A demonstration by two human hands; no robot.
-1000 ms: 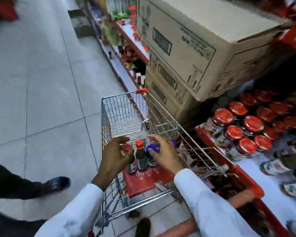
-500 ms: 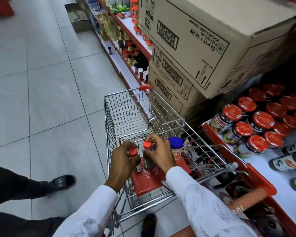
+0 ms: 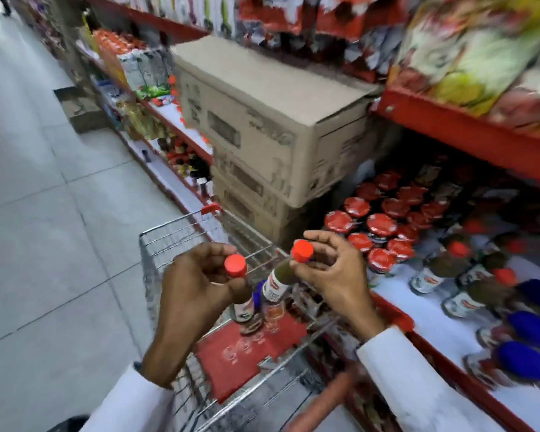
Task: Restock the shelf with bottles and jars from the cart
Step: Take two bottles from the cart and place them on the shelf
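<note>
I have a bottle in each hand, both lifted above the wire cart (image 3: 181,241). My left hand (image 3: 194,294) is curled around the neck of one small dark bottle (image 3: 242,307), its fingers (image 3: 212,249) wrapped closed just under the orange-red cap (image 3: 235,265), which sticks up past my thumb. My right hand (image 3: 334,275) pinches a second bottle (image 3: 278,280) at its neck, fingertips (image 3: 320,236) arched over and beside its own orange-red cap (image 3: 302,251); this bottle tilts, with its white label hanging below and to the left of my fingers. The two bottles sit near each other but do not touch at the caps. Beneath my fingers lies the cart's red fold-down seat flap (image 3: 247,347), and a blue-capped jar (image 3: 258,296) shows between the two bottles, mostly hidden. To the right of my right fingers, the shelf (image 3: 418,310) carries rows of red-lidded jars (image 3: 381,224), with similar orange-capped bottles (image 3: 434,269) and blue-lidded jars (image 3: 530,330) nearer me, blurred. Beyond my fingers, stacked cardboard boxes (image 3: 272,126) stand against the shelving.
</note>
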